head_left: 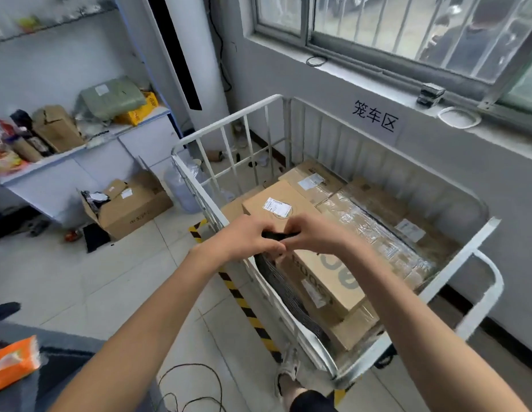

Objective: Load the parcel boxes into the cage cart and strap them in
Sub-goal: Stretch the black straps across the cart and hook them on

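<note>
A white cage cart [229, 126] stands under the window with several brown parcel boxes inside. The nearest box [327, 272] lies on top and carries a white label. A black strap [284, 281] runs down along the cart's near side, from my hands to the cart's lower corner. My left hand [247, 236] and my right hand [315, 236] meet above the nearest box, both pinching the strap's black upper end between them.
Yellow-black hazard tape [244, 301] marks the floor beside the cart. An open cardboard box [131, 209] sits on the floor at left, below a shelf of parcels [59, 129]. A black cable [193, 388] coils near my foot. An orange packet [12, 361] lies at lower left.
</note>
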Tool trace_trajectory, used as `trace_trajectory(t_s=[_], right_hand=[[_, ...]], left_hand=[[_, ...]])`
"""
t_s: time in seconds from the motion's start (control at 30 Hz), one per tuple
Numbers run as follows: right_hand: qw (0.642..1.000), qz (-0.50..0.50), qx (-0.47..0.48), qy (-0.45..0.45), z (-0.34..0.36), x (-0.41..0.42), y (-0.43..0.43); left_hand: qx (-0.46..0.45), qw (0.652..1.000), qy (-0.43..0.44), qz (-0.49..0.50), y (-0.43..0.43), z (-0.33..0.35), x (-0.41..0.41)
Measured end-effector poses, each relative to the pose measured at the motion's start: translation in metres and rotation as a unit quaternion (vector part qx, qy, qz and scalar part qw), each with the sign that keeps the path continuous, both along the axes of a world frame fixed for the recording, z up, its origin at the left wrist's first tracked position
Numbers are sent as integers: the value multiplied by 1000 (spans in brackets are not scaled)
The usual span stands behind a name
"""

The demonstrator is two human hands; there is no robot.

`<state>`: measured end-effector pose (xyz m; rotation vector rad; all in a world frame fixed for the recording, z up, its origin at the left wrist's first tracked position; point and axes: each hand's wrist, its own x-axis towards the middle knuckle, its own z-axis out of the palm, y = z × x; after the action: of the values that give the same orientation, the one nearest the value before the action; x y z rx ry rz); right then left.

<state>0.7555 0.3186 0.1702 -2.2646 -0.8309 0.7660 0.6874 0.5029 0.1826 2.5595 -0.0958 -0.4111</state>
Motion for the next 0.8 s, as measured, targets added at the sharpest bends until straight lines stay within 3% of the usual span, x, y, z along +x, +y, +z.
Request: trace_trajectory(t_s=[0.27, 0.37, 0.47, 0.6, 0.67, 0.73, 0.8], right_hand=[[989, -147, 14, -6, -33, 74, 26], [961, -272, 50, -8, -38, 93, 27], [910, -411, 62, 12, -43, 106, 35], [825, -480, 174, 243, -48, 122, 55], [778, -518, 227, 273, -51, 133, 63], [718, -576, 276, 277, -56, 142, 70], [616, -637, 363, 288, -65, 149, 76]], left_hand=[[39, 994, 87, -43, 45, 2, 110], [-25, 996, 85, -30, 60, 0, 141], [-113, 990, 80, -8, 62, -11, 178], [-195, 975, 98, -49, 49, -35, 231], [-221, 959, 144, -104, 43, -44, 258], [-238, 938, 199, -154, 39, -50, 281], [-240, 917, 249, -199, 37, -58, 301]])
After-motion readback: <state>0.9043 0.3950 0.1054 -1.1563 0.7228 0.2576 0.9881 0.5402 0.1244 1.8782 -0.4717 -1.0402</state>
